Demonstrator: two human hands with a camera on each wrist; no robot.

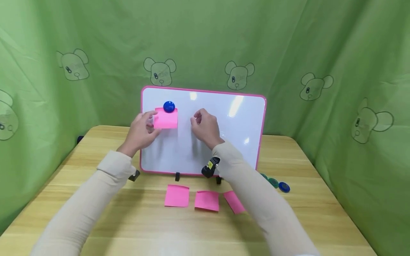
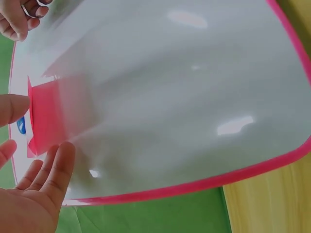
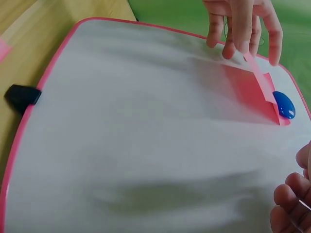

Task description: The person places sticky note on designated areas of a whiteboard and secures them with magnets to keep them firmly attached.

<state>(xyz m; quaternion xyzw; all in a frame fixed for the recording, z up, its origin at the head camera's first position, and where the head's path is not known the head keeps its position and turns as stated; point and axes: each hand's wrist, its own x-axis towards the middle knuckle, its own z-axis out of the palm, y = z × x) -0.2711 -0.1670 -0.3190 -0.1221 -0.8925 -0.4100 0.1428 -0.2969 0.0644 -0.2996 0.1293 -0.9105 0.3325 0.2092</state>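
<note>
A pink sticky note (image 1: 166, 121) hangs on the upper left of the whiteboard (image 1: 192, 149), under a round blue magnet (image 1: 169, 106) at its top edge. In the right wrist view the lower part of the note (image 3: 260, 82) stands out from the board. My left hand (image 1: 141, 131) is at the note's left side, fingers spread and thumb apart, fingertips right at its edge. To the right of the note, my right hand (image 1: 205, 125) is in front of the board with fingers loosely curled; no object shows in it. The left wrist view shows part of this hand (image 2: 18, 19).
Three more pink notes lie on the wooden table (image 1: 144, 227) before the board: left (image 1: 177, 196), middle (image 1: 206, 201) and right (image 1: 234, 202), the last partly behind my right sleeve. Green magnets (image 1: 273, 182) and a blue one (image 1: 284, 187) lie right. Black feet (image 1: 177, 176) support the board.
</note>
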